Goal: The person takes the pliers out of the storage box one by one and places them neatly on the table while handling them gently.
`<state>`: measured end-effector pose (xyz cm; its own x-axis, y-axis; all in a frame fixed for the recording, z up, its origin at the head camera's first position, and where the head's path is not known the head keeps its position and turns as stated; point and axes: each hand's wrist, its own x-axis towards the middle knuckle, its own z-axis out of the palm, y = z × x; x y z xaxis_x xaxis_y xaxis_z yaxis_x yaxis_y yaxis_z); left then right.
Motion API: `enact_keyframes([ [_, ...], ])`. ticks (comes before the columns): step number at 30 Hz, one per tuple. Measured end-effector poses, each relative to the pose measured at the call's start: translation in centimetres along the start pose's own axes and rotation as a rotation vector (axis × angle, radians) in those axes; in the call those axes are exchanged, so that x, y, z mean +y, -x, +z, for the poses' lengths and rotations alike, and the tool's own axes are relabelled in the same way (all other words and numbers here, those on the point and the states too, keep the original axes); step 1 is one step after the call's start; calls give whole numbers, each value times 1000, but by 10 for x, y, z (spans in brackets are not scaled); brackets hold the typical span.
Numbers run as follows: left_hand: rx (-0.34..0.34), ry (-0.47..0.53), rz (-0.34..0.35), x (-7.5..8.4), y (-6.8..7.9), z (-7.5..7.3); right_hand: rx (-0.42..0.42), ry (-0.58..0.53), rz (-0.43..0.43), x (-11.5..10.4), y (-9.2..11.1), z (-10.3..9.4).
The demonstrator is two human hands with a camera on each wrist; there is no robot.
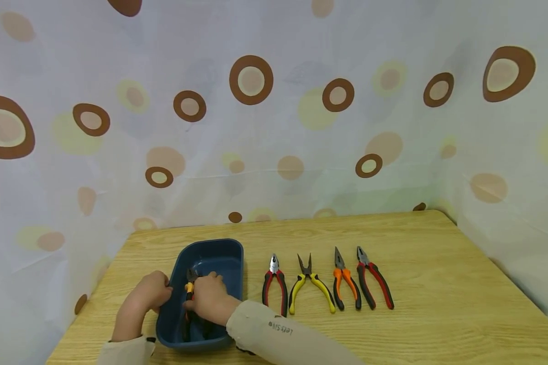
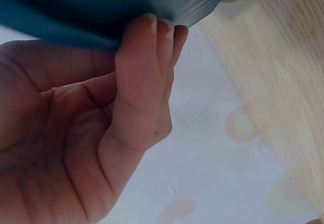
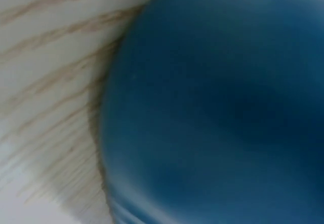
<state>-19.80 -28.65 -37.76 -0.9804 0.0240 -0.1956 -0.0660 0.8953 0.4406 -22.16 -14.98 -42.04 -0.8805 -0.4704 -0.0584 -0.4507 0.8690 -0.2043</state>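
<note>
So the deep blue, round-cornered plastic bin (image 1: pixel 230 268) is on the left of the pale wood-grain table (image 1: pixel 438 284), with dark-jawed, orange-and-black-handled pliers (image 1: pixel 190 287) lying lengthwise inside, handles partly hidden. Left hand (image 1: pixel 148 291)'s got the bin's side wall pinched between thumb and fingers. Right hand (image 1: pixel 210 299) is down in the bin, thumb at those pliers, but can't tell whether it's actually gripping. Left wrist cam shows the fingertips against the bin; head view hides those. Right wrist cam's basically all blue wall, no pliers.
</note>
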Motion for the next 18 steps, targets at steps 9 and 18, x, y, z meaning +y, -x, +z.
enact_keyframes([
  [9, 0, -2, -1, -1, -1, 1, -11, 65, 42, -6, 0, 1],
  [18, 8, -7, 6, -1, 1, 1, -30, 78, 55, -9, -1, 1],
])
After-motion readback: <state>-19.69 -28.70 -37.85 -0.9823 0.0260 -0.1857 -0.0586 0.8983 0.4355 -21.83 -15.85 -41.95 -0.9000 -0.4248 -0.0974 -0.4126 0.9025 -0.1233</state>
